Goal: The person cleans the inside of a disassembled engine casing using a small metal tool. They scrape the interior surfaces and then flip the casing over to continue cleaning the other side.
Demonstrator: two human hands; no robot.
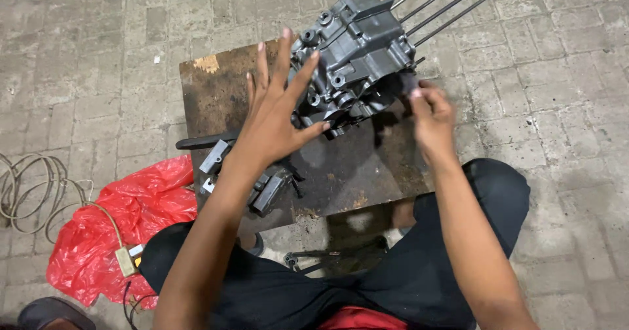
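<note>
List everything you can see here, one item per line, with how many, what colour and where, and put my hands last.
engine casing: one, grey, back of board
long studs: four, dark, sticking out of casing
board: one, rusty brown, on paving
metal tool parts: several, grey, board's near left
plastic bag: one, red, left on paving
cable: one, pale, far left
left hand: open, fingers spread against casing
right hand: pinching something small and dark at casing's right side

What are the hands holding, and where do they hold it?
The left hand rests open against the side of the grey engine case. The right hand pinches something small and dark at the case's lower right; blurred.
</note>
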